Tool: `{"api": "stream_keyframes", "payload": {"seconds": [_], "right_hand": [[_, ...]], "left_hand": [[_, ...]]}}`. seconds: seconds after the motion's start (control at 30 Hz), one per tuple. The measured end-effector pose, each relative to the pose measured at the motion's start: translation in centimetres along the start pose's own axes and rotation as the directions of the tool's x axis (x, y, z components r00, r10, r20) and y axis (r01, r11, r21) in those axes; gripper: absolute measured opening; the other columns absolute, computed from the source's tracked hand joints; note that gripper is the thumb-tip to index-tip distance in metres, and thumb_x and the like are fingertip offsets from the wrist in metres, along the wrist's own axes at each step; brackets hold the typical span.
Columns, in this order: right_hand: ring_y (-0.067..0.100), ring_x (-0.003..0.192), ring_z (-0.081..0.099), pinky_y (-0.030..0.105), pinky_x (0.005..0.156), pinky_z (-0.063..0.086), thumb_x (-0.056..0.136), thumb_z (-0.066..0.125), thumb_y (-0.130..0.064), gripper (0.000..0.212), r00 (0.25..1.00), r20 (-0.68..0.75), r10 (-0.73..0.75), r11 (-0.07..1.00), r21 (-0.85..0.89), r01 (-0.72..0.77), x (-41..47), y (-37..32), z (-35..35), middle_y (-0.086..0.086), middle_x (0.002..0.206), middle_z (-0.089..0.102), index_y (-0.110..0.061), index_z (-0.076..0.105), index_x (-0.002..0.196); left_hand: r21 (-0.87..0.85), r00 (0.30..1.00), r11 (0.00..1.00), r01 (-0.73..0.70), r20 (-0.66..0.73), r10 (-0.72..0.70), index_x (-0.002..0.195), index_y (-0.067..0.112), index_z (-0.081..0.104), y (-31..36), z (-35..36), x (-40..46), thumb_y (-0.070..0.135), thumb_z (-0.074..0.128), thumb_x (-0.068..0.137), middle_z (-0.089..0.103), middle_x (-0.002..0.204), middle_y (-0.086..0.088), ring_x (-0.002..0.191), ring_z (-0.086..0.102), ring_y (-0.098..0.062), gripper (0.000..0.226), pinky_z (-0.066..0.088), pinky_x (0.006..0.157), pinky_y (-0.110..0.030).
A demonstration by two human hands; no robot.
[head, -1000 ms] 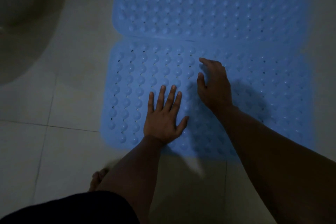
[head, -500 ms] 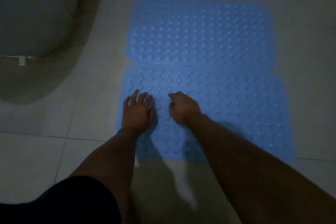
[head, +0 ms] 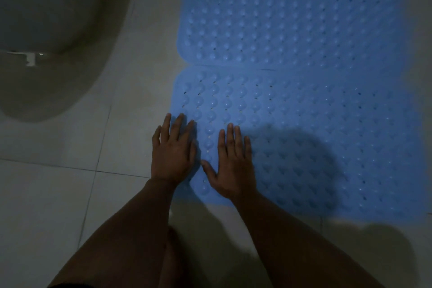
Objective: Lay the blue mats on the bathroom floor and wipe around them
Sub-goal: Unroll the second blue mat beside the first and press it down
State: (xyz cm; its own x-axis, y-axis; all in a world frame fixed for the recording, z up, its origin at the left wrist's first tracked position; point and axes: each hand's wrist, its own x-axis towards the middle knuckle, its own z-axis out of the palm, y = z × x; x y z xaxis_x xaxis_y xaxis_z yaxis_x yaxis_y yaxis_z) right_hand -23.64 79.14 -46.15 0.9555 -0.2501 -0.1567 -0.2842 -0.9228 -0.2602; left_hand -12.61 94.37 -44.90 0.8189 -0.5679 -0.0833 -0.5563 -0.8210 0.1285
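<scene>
Two blue bubbled mats lie flat on the pale tiled floor, edge to edge. The far mat fills the upper right; the near mat lies below it, their seam running across the middle. My left hand rests flat, fingers spread, over the near mat's left edge, partly on tile. My right hand lies flat on the near mat just to its right, thumb stretched toward the left hand. Neither hand holds anything.
A toilet base curves in at the upper left, close to the mats' left edge. Pale floor tiles with grout lines spread to the left and front. My knee shows dark at the bottom edge. The light is dim.
Both hands slid to the near mat's left front corner. My right hand, curled half a second ago, has flattened out. The camera has moved closer and leftward.
</scene>
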Motion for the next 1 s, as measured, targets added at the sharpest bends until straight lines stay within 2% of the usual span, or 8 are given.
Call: {"api": "stream_keyframes", "payload": {"seconds": [0.3,0.47,0.53,0.6,0.67,0.77,0.87,1.0], "right_hand": [[0.030,0.156,-0.012,0.055,0.125,0.006,0.095,0.029,-0.071,0.094,0.997,0.076,0.001,1.000,0.027,-0.003,0.0,-0.3,-0.1,0.015,0.169,-0.005,-0.007,0.008,0.161],[0.029,0.156,-0.015,0.057,0.124,0.000,0.093,0.026,-0.070,0.094,0.953,0.301,0.025,0.996,0.074,-0.050,1.5,-0.4,-2.6,0.014,0.169,-0.011,-0.010,0.002,0.161],[0.031,0.156,-0.002,0.062,0.122,0.009,0.094,0.032,-0.064,0.088,0.898,0.435,0.058,0.993,0.065,-0.095,3.4,-1.0,-5.4,0.015,0.169,-0.002,-0.009,0.012,0.160],[0.033,0.151,0.024,0.060,0.117,0.025,0.094,0.038,-0.057,0.074,0.861,0.498,0.098,0.986,0.067,-0.151,5.6,-0.9,-8.5,0.015,0.163,0.025,-0.012,0.034,0.152],[0.032,0.139,0.041,0.055,0.111,0.037,0.095,0.040,-0.049,0.056,0.884,0.454,0.114,0.980,0.095,-0.175,7.1,0.1,-10.3,0.011,0.148,0.047,-0.015,0.049,0.139],[0.029,0.136,0.044,0.051,0.109,0.040,0.098,0.040,-0.037,0.043,0.950,0.296,0.104,0.975,0.156,-0.156,7.3,1.9,-10.5,0.008,0.139,0.052,-0.016,0.054,0.134],[0.026,0.140,0.042,0.046,0.113,0.039,0.100,0.047,-0.032,0.041,0.987,0.123,0.101,0.952,0.275,-0.132,7.1,3.3,-9.7,0.004,0.142,0.055,-0.019,0.057,0.137],[0.028,0.127,0.054,0.045,0.102,0.048,0.093,0.058,-0.027,0.030,0.993,-0.101,0.066,0.936,0.352,-0.026,6.9,5.2,-7.8,0.005,0.126,0.067,-0.016,0.070,0.119]], "left_hand": [[-0.001,1.000,1.000,0.008,-0.016,-0.008,0.154,0.017,0.043,0.1,-0.3,0.3,0.041,0.038,0.103,0.032,0.165,-0.013,0.157,0.014,-0.036,0.057,0.029,0.117,-0.059],[-0.004,0.999,1.000,0.025,-0.040,-0.025,0.153,0.016,0.043,0.9,-1.8,1.3,0.040,0.036,0.103,0.034,0.164,-0.013,0.156,0.017,-0.036,0.056,0.029,0.118,-0.059],[0.007,0.999,1.000,0.029,-0.045,-0.029,0.152,0.016,0.045,1.7,-2.3,1.4,0.039,0.036,0.103,0.034,0.164,-0.013,0.156,0.018,-0.036,0.055,0.030,0.117,-0.059],[0.005,0.998,0.999,0.042,-0.053,-0.041,0.151,0.016,0.046,2.6,-2.3,1.2,0.039,0.037,0.102,0.035,0.163,-0.012,0.155,0.020,-0.037,0.055,0.031,0.116,-0.058],[-0.001,0.997,0.998,0.064,-0.052,-0.064,0.151,0.016,0.046,3.5,-2.0,1.0,0.039,0.038,0.102,0.035,0.163,-0.012,0.155,0.021,-0.037,0.055,0.030,0.117,-0.058],[-0.026,0.998,0.998,0.054,-0.010,-0.055,0.154,0.016,0.042,4.5,-0.8,0.4,0.045,0.030,0.102,0.032,0.165,-0.013,0.155,0.019,-0.037,0.061,0.027,0.119,-0.060],[-0.052,0.997,0.999,-0.001,0.083,0.005,0.162,0.019,0.022,5.4,1.3,-0.7,0.059,0.022,0.103,0.013,0.171,-0.011,0.158,0.002,-0.034,0.072,0.012,0.125,-0.060],[0.020,0.997,1.000,-0.010,0.074,0.009,0.164,0.017,0.003,6.0,3.3,-1.4,0.071,0.030,0.099,-0.005,0.172,-0.009,0.158,-0.012,-0.032,0.089,0.002,0.126,-0.060]]}}
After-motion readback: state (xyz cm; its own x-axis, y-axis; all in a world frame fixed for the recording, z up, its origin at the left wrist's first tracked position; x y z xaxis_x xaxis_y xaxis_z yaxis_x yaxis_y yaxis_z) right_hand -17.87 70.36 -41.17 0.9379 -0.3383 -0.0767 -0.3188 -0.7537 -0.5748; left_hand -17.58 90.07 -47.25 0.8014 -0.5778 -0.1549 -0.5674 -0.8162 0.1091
